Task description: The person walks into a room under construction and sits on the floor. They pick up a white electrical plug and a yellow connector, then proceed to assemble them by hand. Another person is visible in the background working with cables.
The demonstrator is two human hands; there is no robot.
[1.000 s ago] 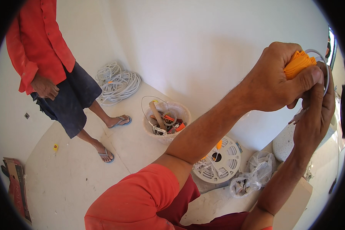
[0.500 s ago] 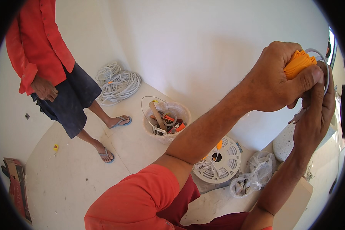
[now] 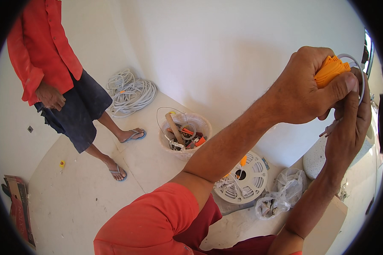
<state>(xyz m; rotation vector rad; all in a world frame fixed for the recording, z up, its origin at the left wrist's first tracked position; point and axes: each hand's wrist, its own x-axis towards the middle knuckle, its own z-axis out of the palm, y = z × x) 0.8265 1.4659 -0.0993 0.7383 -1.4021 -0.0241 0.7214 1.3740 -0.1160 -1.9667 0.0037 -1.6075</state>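
My left hand (image 3: 304, 87) is raised at the upper right and grips an orange ribbed tool handle (image 3: 331, 70). My right hand (image 3: 352, 111) comes up just beside it, its fingers pressed against a thin white wire (image 3: 356, 66) that loops past the handle. Both hands work close to the white wall. The tool's tip is hidden behind my fingers.
Another person in a red shirt and dark shorts (image 3: 51, 80) stands at the left. On the floor lie a coil of white cable (image 3: 130, 91), a translucent bucket of tools (image 3: 184, 134), a white cable reel (image 3: 242, 178), a clear plastic bag (image 3: 278, 197) and a cardboard box (image 3: 17, 208).
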